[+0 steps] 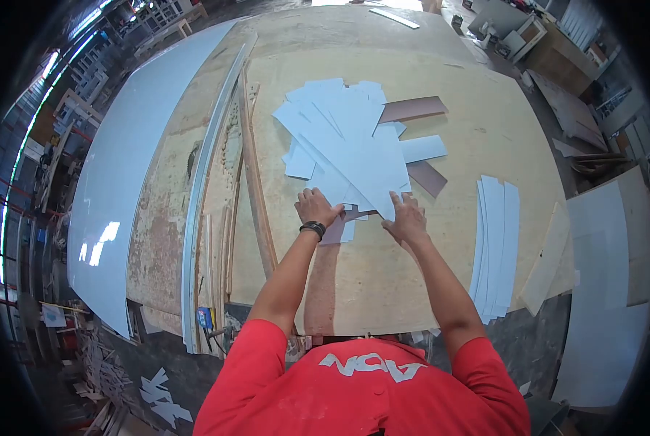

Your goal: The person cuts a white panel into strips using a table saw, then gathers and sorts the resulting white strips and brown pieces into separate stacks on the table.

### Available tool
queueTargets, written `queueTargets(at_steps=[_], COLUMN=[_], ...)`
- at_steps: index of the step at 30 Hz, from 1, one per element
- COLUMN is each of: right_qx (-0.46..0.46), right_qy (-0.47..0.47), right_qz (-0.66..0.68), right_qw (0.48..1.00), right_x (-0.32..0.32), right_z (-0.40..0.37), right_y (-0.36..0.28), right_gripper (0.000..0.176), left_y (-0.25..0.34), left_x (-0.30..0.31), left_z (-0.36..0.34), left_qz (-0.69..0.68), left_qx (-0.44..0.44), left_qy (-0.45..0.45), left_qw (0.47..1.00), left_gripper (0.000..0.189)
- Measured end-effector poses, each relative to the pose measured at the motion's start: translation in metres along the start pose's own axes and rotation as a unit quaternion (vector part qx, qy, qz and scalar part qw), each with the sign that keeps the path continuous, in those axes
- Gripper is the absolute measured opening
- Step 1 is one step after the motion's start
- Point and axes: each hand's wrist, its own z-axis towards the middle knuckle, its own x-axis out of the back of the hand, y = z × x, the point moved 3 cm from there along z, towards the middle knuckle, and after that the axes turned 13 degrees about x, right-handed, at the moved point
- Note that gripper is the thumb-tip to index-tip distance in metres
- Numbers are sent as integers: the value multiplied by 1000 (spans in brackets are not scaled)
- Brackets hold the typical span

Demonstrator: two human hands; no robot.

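My left hand and right hand are at the near edge of the piled white sheets on the worktop, can't tell if either grip is clamped, and uneven pushing could slide overlapping ones askew.

White sheets, black wristband, red shirt

Single wide head-worn view, close above worktable, looking forward and down.
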Motion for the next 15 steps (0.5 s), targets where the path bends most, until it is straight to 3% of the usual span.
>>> queueTargets(at_steps=[4,5,6,7,9,11,12,13,14,15], right_qx=[2,2,-1,-1,-94,-70,-42,-46,17,80], right_qy=[-14,7,27,22,-10,-22,-32,-30,19,68], right_qz=[8,123,238,239,519,481,439,440,329,209], right_qw=[1000,992,971,971,849,874,897,896,944,972], right_x=[12,12,10,13,19,14,10,-11,-37,-49], right_z=[-6,-12,-20,-29,-54,-76,-88,-101,-112,-118], right_y=[12,21,25,22,14,-6,-19,-26,-32,-40], right_gripper=[88,88,87,87,85,87,89,89,89,89], left_y=[-19,-32,-50,-65,-84,-75,-72,-67,-63,-61], left_x=[11,6,-12,-29,-53,-39,-43,-48,-51,-54], left_z=[-25,-31,-37,-49,-86,-142,-162,-181,-198,-213], left_qz=[-34,-34,-163,-289,-364,-486,-485,-527,-568,-567], left_qx=[5,9,-4,-18,-21,47,46,41,35,31], left_qy=[62,62,-11,-84,-142,-262,-266,-293,-319,-323], left_qw=[997,997,987,954,920,832,832,797,758,757], left_gripper=[66,66,61,56,37,17,17,15,14,14])
